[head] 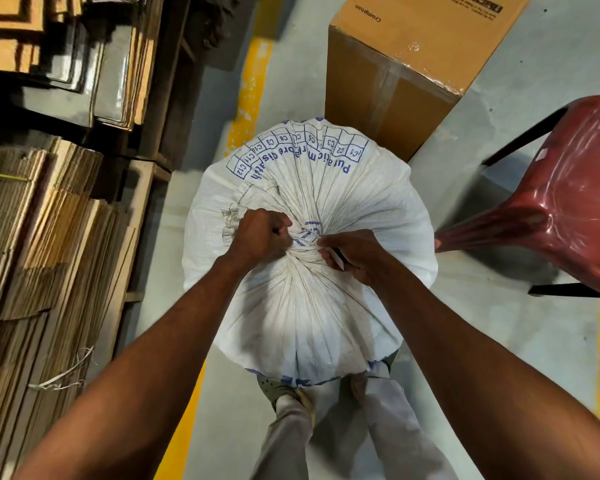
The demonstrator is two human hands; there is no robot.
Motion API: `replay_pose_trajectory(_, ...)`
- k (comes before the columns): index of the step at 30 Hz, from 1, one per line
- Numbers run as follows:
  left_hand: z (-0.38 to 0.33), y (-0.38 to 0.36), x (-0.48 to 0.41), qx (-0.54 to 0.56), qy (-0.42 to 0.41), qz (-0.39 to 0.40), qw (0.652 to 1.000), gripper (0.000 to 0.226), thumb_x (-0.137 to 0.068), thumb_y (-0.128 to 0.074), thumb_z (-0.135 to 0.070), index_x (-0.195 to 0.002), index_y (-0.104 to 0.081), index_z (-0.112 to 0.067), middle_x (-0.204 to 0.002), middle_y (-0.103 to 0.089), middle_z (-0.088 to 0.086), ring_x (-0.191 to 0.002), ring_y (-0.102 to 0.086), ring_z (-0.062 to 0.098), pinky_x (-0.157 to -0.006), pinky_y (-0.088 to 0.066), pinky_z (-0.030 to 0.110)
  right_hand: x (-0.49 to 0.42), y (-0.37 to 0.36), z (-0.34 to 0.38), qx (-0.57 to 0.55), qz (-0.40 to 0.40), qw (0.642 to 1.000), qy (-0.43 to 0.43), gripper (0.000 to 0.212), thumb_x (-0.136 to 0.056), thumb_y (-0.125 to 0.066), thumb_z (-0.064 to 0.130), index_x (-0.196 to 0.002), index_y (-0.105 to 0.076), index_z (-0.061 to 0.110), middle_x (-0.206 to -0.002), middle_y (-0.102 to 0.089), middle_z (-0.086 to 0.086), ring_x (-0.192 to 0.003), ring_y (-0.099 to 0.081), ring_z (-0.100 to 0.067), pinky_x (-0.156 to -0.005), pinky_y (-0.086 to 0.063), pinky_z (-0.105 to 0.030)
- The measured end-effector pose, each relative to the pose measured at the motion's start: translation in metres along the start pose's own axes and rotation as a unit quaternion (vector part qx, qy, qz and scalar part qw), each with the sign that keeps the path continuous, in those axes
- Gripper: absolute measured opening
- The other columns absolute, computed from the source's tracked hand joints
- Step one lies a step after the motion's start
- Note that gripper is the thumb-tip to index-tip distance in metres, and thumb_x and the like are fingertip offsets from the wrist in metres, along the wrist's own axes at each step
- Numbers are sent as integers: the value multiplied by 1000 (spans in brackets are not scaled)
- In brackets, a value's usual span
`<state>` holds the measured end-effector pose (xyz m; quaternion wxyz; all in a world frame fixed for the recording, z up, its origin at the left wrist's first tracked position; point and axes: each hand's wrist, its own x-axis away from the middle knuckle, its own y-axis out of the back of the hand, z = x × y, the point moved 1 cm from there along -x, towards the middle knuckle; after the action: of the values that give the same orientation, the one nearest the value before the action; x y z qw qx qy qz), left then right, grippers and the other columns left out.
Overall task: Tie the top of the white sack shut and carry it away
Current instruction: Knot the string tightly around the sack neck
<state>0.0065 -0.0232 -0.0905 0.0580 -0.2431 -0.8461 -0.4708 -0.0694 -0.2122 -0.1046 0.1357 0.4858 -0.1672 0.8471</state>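
Observation:
A full white woven sack [309, 306] with blue print stands upright on the floor right in front of my feet. Its top is bunched into a tight gathered neck [303, 245] at the centre, with a white tie strip wound around it. My left hand [262, 237] is closed in a fist on the left side of the neck, gripping the gathered cloth or the tie. My right hand [352, 256] pinches the tie on the right side of the neck, and a short white end of strip sticks out between its fingers.
A tall cardboard box [395, 81] stands just behind the sack. A red plastic chair [568, 202] is at the right. Stacks of flattened cardboard on wooden pallets [49, 202] fill the left side. Grey floor with yellow lines [252, 95] runs between them.

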Motion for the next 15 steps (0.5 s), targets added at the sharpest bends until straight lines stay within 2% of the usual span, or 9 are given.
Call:
replay_pose_trajectory(2, -7, 0, 8, -20, -37, 6, 999, 17, -71, -76, -2, -57, -69, -8, -99, -81, 4, -80, -74, 14, -59, -35, 13, -1, 2, 1, -35, -12, 999, -9, 19, -79, -77, -8, -96, -68, -8, -82, -58, -24, -48, -54, -18, -44, -49, -22)
replay_pose_trajectory(5, -16, -9, 29, -33, -93, 7, 995, 6, -79, -72, -3, -78, -76, 0, -96, -80, 11, -90, -74, 21, -74, -39, 13, 0, 7, 7, -63, -6, 998, -21, 23, -82, -74, -12, -101, -63, -6, -75, -55, -22, -43, -53, -17, -42, -48, -22)
replay_pose_trajectory(6, -16, -15, 36, -55, -120, 12, 991, 11, -80, -68, -7, -80, -77, -2, -98, -80, 11, -94, -73, 24, -85, -43, 18, 1, 7, 9, -56, 2, 998, -22, 22, -84, -72, -12, -102, -62, -5, -71, -54, -20, -41, -52, -16, -41, -48, -22)
replay_pose_trajectory(7, -14, -24, 42, -85, -146, 10, 986, 15, -80, -63, -13, -80, -77, -6, -105, -79, 10, -99, -71, 27, -98, -46, 29, 2, 8, 11, -44, 9, 999, -23, 20, -85, -71, -12, -102, -61, -5, -70, -53, -19, -40, -52, -16, -40, -47, -22)
replay_pose_trajectory(8, -13, -31, 47, -123, -162, 1, 979, 18, -79, -60, -17, -81, -76, -9, -112, -77, 9, -105, -68, 31, -104, -47, 43, 2, 8, 13, -34, 13, 999, -22, 20, -86, -70, -12, -102, -61, -5, -70, -52, -18, -39, -52, -15, -40, -47, -21)
replay_pose_trajectory(9, -14, -35, 50, -149, -162, -18, 975, 20, -79, -59, -17, -87, -76, -11, -117, -74, 10, -110, -64, 36, -102, -48, 52, 2, 8, 14, -27, 15, 999, -22, 20, -86, -70, -13, -102, -61, -6, -70, -52, -19, -39, -53, -15, -41, -47, -21)
replay_pose_trajectory(11, -19, -42, 58, -143, -124, -62, 980, 24, -81, -59, -10, -101, -72, -14, -121, -71, 13, -117, -57, 41, -97, -49, 56, 1, 9, 14, -21, 13, 1000, -20, 15, -85, -70, -13, -98, -62, -8, -70, -53, -20, -39, -53, -16, -42, -47, -23)
replay_pose_trajectory(13, -33, -44, 69, -168, -93, -113, 975, 20, -80, -57, -1, -92, -71, -7, -111, -72, 14, -109, -54, 38, -88, -46, 50, 1, 11, 15, -14, 15, 1000, -18, 13, -85, -70, -12, -94, -63, -7, -70, -54, -19, -41, -54, -17, -44, -46, -24)
replay_pose_trajectory(15, -39, -50, 73, -129, -38, -156, 979, 17, -86, -52, 3, -90, -68, -2, -102, -69, 21, -96, -58, 38, -76, -47, 47, 1, 11, 15, -7, 27, 999, -19, 10, -86, -69, -11, -90, -62, -4, -69, -52, -18, -43, -53, -16, -45, -44, -25)
